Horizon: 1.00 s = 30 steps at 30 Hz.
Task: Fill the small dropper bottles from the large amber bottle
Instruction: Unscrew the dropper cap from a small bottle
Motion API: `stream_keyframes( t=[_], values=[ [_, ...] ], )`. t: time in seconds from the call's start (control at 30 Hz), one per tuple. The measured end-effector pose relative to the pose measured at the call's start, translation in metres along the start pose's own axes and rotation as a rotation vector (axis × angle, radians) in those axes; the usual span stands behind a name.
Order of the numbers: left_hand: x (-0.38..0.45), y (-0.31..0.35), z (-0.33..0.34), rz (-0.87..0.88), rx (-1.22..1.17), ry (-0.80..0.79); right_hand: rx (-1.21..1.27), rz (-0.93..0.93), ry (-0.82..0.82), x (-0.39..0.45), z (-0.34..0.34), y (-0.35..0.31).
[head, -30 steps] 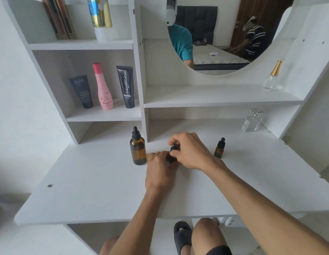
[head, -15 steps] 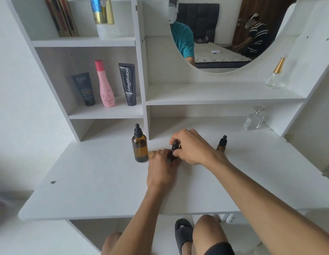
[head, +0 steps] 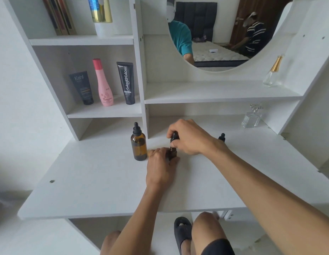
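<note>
Small dropper bottle [head: 172, 153] upright on white desk [head: 105, 181], gripped at the body by left hand [head: 160, 166]; black dropper cap [head: 174, 137] pinched by right hand [head: 191, 138] just above the neck. Large amber bottle [head: 139, 146] capped, just left. Second small bottle [head: 222, 137] farther right, mostly hidden behind right wrist

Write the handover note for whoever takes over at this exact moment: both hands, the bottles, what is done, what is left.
Left hand grips the body of a small dropper bottle standing on the desk.
Right hand pinches that bottle's black dropper cap; bare neck thread shows below it, so the cap looks loosened or lifting off.
Large amber bottle stands capped just left of the hands.
Second small dropper bottle stands capped behind the right wrist.
Done: nothing visibly filled.
Left: uncap, fill both small bottles, recap.
</note>
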<state>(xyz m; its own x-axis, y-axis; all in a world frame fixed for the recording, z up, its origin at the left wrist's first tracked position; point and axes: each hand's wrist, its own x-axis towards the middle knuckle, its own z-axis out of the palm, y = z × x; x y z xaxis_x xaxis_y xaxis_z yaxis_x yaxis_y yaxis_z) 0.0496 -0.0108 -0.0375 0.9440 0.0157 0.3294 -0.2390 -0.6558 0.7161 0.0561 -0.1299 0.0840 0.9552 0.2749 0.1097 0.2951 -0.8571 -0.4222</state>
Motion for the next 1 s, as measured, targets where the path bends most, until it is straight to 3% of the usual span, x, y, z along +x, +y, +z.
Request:
stream_keyframes(
  t=[0.27, 0.7, 1.0],
  values=[
    [-0.001, 0.002, 0.001, -0.020, 0.034, 0.034, 0.098, 0.069, 0.234, -0.026, -0.022, 0.022],
    [-0.002, 0.002, 0.001, -0.029, 0.028, 0.061, 0.215, 0.171, 0.448, -0.064, 0.073, 0.075],
    [-0.003, 0.005, -0.001, -0.049, 0.027, 0.043, 0.283, 0.196, 0.473, -0.066, 0.081, 0.081]
  ],
)
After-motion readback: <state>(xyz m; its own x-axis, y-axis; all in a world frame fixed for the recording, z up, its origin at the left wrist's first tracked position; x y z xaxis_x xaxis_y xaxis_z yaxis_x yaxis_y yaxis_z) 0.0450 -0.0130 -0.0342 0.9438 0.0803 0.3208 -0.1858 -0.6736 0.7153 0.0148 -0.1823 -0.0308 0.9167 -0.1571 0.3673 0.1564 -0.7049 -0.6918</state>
